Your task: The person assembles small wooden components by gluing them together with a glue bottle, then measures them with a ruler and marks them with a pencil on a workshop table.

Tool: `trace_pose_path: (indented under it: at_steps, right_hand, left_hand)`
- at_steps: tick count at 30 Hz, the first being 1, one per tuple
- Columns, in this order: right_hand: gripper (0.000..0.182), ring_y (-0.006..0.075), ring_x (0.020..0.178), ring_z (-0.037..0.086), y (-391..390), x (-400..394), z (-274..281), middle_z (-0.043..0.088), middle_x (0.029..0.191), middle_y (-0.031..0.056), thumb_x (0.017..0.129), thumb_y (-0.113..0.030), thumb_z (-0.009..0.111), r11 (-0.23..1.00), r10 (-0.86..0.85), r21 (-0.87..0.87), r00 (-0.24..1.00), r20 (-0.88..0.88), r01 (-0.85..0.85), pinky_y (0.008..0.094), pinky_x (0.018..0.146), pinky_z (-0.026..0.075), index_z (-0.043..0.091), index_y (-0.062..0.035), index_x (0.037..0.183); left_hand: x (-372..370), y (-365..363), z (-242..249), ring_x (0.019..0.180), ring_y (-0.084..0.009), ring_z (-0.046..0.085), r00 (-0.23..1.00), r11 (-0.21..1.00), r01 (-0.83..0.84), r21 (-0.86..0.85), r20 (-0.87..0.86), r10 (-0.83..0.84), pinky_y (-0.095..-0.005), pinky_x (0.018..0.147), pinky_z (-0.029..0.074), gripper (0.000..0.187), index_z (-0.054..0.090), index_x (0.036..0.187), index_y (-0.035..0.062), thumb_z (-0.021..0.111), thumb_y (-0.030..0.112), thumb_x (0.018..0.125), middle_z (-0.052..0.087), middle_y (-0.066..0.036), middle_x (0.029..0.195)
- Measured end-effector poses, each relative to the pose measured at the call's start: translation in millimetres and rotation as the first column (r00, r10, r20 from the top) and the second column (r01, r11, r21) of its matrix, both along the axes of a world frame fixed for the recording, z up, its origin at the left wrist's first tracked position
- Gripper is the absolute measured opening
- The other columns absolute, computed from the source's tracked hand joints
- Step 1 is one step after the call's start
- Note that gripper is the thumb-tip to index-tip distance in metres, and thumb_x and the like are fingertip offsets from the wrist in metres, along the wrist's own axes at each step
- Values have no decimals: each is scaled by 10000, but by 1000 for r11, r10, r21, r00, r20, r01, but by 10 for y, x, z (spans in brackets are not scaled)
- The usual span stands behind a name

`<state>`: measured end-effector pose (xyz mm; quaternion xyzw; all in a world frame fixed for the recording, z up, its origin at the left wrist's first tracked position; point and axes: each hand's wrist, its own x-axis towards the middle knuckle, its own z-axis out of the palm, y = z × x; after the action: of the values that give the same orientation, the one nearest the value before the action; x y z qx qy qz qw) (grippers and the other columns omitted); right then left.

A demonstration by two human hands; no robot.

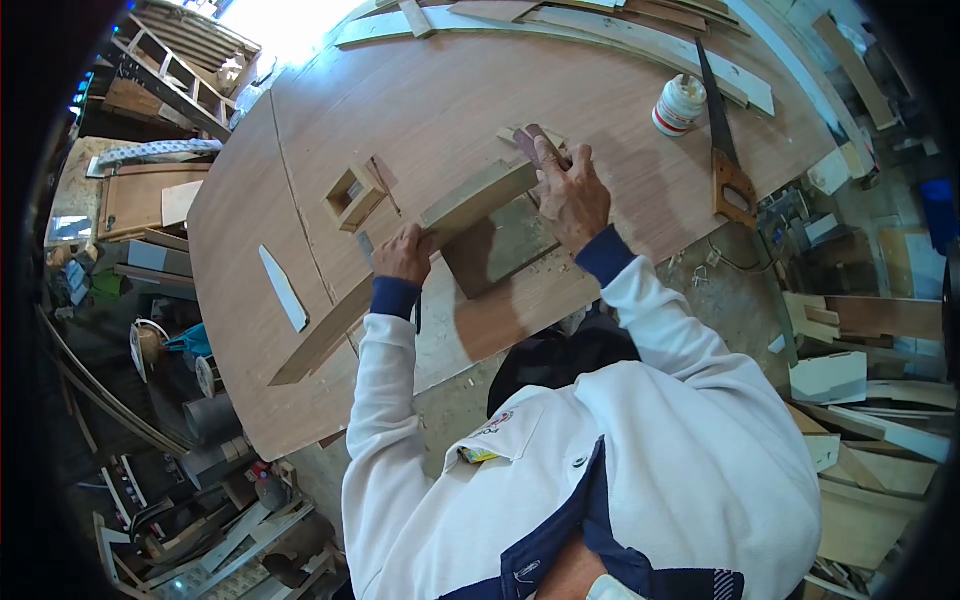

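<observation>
A long wooden plank [478, 198] runs slantwise across the table, its far end raised on a flat board [497, 250]. My left hand [403, 255] is closed around the plank near its middle. At the far end, my right hand [575, 195] grips a dark reddish-brown, sandpaper-like piece [530, 143] close against the plank's end. A small piece of light wood [507, 134] shows just behind that piece. Left of the plank sits a small open wooden box frame [354, 197].
A white pointed strip [283, 287] lies on the wooden table [235, 220]. At the right are a white bottle with a red label [679, 105] and a handsaw [733, 180]. Long boards [600, 45] line the back edge. Timber and tools crowd the floor on both sides.
</observation>
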<state>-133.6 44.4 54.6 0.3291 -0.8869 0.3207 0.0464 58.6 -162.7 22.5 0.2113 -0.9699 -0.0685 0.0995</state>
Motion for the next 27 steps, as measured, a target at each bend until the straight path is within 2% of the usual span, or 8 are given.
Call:
trace_pose_path:
  at_steps: [6, 7, 9, 11, 14, 18, 22, 27]
  right_hand:
    - [557, 370, 871, 589, -311, 511, -121, 453, 1017, 205, 794, -124, 594, 975, 222, 38, 972, -77, -219, 460, 669, 546, 442, -164, 1329]
    - [525, 392, 836, 597, -253, 342, -105, 467, 1011, 224, 810, -144, 575, 991, 137, -2, 989, -46, -137, 467, 677, 544, 442, -183, 1316]
    - [450, 405, 802, 600, -108, -72, -14, 489, 1010, 231, 858, -212, 547, 983, -90, 150, 987, -130, 109, 471, 651, 539, 453, -188, 1298]
    - [425, 402, 817, 581, 38, -454, -171, 505, 1010, 230, 906, -263, 503, 981, -180, 64, 983, -46, 182, 475, 670, 515, 454, -193, 1322]
    - [439, 382, 836, 561, 147, -411, -213, 498, 1018, 212, 923, -290, 496, 981, -165, -103, 986, -20, 163, 446, 733, 494, 474, -189, 1349]
    - [435, 355, 902, 492, -21, -44, -340, 501, 985, 170, 920, -252, 515, 980, -106, -181, 990, -93, 87, 451, 784, 455, 471, -229, 1352]
    - [440, 330, 928, 495, -242, 231, -602, 484, 1003, 135, 895, -239, 544, 998, -19, -58, 988, -154, 11, 450, 771, 442, 492, -244, 1331]
    - [461, 315, 961, 504, -385, 633, -733, 485, 1021, 134, 854, -242, 562, 977, 171, 144, 980, -103, -155, 482, 770, 423, 504, -245, 1311]
  left_hand:
    - [3, -53, -39, 713, -314, 624, 991, 992, 118, -33, -58, -120, -414, 613, 485, 227, 508, 836, 96, 569, 309, 881, 609, -106, 775]
    - [19, -43, -49, 717, -314, 626, 988, 989, 142, -35, -63, -144, -416, 610, 485, 226, 514, 844, 100, 566, 316, 882, 611, -106, 778]
    - [-43, -73, -13, 729, -310, 631, 988, 989, 147, -26, -50, -148, -416, 616, 488, 229, 518, 854, 101, 564, 324, 883, 620, -110, 780]
    - [-21, -128, 5, 741, -307, 635, 989, 990, 142, -22, -27, -143, -416, 623, 490, 233, 522, 865, 103, 562, 332, 884, 628, -114, 781]
    - [-110, -247, 66, 698, -358, 624, 985, 987, 157, 24, 63, -158, -438, 614, 487, 232, 540, 868, 81, 587, 308, 864, 647, -136, 802]
    - [-210, -300, 100, 815, -371, 623, 974, 943, 112, 314, 154, -167, -429, 707, 484, 316, 601, 950, 52, 581, 357, 871, 656, -180, 876]
    - [-282, -528, -54, 935, -332, 616, 944, 789, 75, 609, 211, -252, -394, 822, 464, 426, 636, 994, 37, 580, 442, 872, 658, -186, 897]
    - [-220, -491, -431, 922, -313, 617, 963, 901, -75, 427, 267, -46, -378, 819, 463, 523, 644, 904, 30, 611, 546, 820, 661, -181, 896]
